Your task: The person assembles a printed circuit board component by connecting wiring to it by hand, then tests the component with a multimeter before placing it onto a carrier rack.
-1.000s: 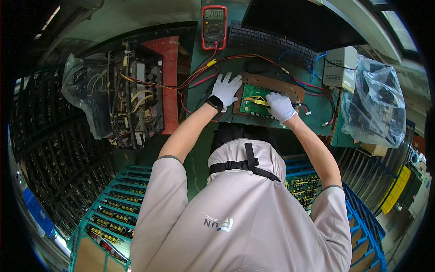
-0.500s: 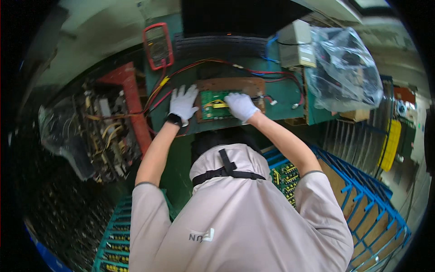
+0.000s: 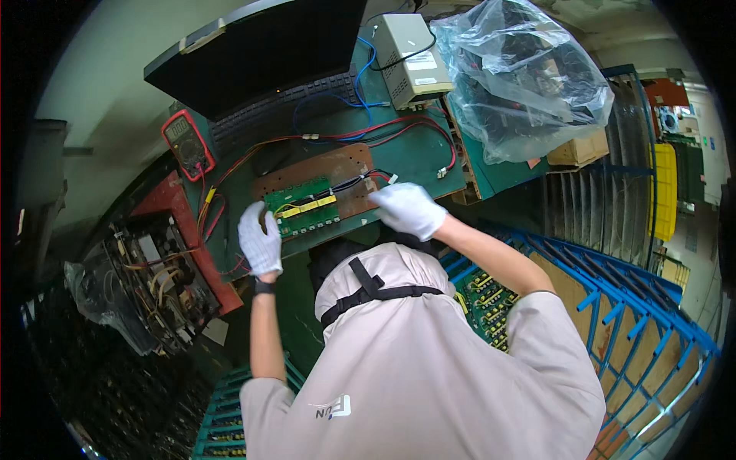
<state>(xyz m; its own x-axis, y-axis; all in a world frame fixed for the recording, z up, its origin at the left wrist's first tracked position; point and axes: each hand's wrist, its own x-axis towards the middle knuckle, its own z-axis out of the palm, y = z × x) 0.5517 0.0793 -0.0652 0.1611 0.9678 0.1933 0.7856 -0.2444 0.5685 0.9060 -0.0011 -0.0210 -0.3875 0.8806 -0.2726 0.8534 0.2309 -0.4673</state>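
A green circuit board with a yellow-wrapped part along its middle lies on a brown pad. My left hand, in a white glove, is at the board's left edge, thumb and forefinger apart with a gap between them. Whether it touches the board I cannot tell. To the right of the board is my gloved right hand, its fingers bent together and their tips partly hidden. Just beyond that hand, a short bundle of wires runs from the board to a white plug.
A red multimeter lies at the left, near a dark monitor and keyboard. Red cables cross the green bench. A grey box-shaped device and a plastic-covered object stand at the right. A blue rack is beside me.
The view has turned, so the bench appears tilted. My right hand has come off the board to its right. My left hand now curls at the board's left edge instead of lying flat.
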